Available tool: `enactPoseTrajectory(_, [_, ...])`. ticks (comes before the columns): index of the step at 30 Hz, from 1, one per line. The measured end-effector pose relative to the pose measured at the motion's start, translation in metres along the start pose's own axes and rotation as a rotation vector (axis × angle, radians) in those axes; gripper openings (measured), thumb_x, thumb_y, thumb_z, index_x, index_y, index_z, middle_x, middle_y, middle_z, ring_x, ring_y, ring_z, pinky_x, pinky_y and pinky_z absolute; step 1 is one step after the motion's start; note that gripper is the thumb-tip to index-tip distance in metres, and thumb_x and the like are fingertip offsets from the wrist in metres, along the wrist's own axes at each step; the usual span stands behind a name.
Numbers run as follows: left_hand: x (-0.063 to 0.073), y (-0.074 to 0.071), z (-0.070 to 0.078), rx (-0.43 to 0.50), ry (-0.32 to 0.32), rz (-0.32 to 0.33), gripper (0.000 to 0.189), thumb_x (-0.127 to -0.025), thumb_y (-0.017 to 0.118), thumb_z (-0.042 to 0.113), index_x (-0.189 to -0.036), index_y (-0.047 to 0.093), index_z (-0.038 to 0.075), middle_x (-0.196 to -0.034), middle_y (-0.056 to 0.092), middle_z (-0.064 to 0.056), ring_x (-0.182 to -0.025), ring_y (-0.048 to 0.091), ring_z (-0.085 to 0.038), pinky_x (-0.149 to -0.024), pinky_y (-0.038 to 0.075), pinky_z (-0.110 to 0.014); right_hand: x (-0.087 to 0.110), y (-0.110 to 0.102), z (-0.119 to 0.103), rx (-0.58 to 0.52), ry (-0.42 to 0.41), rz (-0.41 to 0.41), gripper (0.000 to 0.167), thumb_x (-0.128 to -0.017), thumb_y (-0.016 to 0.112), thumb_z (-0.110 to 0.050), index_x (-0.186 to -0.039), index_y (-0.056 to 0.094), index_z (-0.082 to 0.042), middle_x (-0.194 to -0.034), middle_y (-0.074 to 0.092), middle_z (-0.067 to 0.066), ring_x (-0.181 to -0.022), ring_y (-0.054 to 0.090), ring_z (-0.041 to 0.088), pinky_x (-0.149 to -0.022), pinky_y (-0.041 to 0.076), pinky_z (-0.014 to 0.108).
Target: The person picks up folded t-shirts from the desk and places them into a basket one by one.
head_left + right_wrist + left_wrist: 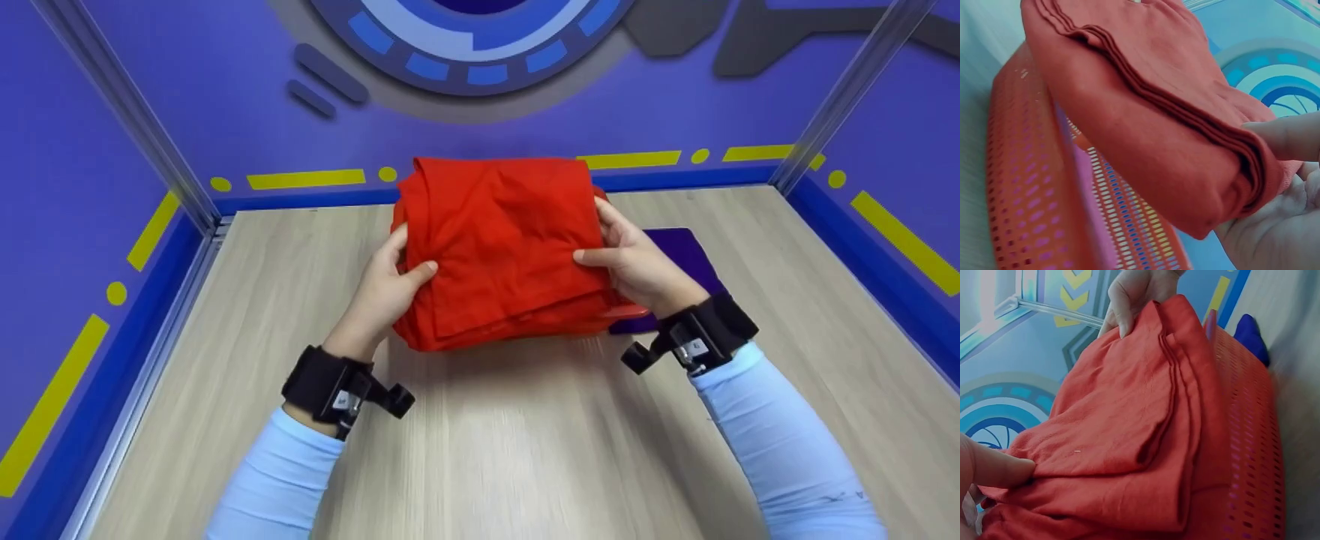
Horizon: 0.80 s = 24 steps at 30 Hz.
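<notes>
A folded red cloth [510,240] with several stacked layers is held up between both hands. At its left edge, my left hand [384,289] pinches it, thumb on top and fingers beneath. My right hand [641,266] grips the opposite edge the same way. Directly below is a red perforated plastic basket [1255,439]; the cloth overlaps its opening and hides most of it in the head view. The right wrist view shows the cloth's thick folded edge [1145,90] above the slotted basket wall [1022,169].
A flat dark purple piece [679,251] lies on the wood-grain table [480,450], partly behind the right hand and basket. Blue-purple printed panels [487,127] with metal corner posts [855,90] enclose the table at the back and sides.
</notes>
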State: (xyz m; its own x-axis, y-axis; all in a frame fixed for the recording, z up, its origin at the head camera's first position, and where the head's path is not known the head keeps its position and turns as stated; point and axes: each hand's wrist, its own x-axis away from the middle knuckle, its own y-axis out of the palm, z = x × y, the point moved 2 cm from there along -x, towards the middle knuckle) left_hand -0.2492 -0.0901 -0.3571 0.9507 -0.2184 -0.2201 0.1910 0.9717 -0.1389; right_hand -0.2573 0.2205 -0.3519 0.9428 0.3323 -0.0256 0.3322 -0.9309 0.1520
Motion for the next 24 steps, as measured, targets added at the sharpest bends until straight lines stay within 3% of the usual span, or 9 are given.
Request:
enactPoseTrajectory(4, [-0.006,-0.001,0.006,-0.037,0.111,0.055,0.059,-0.093,0.057,-0.011,-0.151,0.043,-0.003,-0.148,0.049,-0.02,-0.13,0.051,-0.029,-0.108,0.041,-0.041,-0.005,0.005,-0.011,0.068,-0.086,0.036,0.087,-0.093,0.052,0.018,-0.163,0.018,-0.021,-0.148,0.046,0.009,-0.125,0.052,0.025,-0.099,0.051,0.033])
enactPoseTrajectory(8, [-0.009,-0.001,0.005,-0.079,0.178,0.114,0.059,-0.093,0.057,-0.01,-0.151,0.043,-0.003,-0.151,0.048,-0.018,-0.135,0.048,-0.026,-0.112,0.04,-0.04,-0.007,0.009,-0.016,0.165,-0.173,0.053,0.082,-0.094,0.052,0.016,-0.162,0.02,-0.016,-0.152,0.043,0.009,-0.129,0.048,0.024,-0.104,0.047,0.03])
enactPoseTrajectory(13, [-0.013,-0.001,-0.001,-0.133,0.24,0.118,0.056,-0.094,0.056,-0.009,-0.149,0.044,-0.005,-0.15,0.049,-0.019,-0.138,0.046,-0.028,-0.115,0.037,-0.04,-0.011,0.007,-0.013,0.257,-0.222,0.071,0.079,-0.095,0.052,0.015,-0.162,0.021,-0.014,-0.155,0.042,0.008,-0.132,0.048,0.023,-0.105,0.046,0.029])
enactPoseTrajectory(17, [-0.016,0.001,-0.012,-0.205,0.241,0.075,0.057,-0.095,0.057,-0.006,-0.15,0.041,-0.009,-0.154,0.044,-0.022,-0.144,0.039,-0.03,-0.119,0.032,-0.04,-0.016,0.0,-0.002,0.31,-0.197,0.082,0.081,-0.095,0.051,0.015,-0.163,0.018,-0.015,-0.159,0.038,0.007,-0.136,0.045,0.022,-0.107,0.044,0.028])
enactPoseTrajectory(24, [-0.019,0.006,-0.041,-0.274,0.159,-0.003,0.059,-0.096,0.057,-0.005,-0.152,0.038,-0.007,-0.156,0.041,-0.021,-0.146,0.036,-0.03,-0.12,0.029,-0.041,-0.02,-0.01,0.024,0.354,-0.134,0.093,0.081,-0.095,0.052,0.015,-0.163,0.022,-0.017,-0.157,0.041,0.006,-0.137,0.044,0.022,-0.111,0.04,0.034])
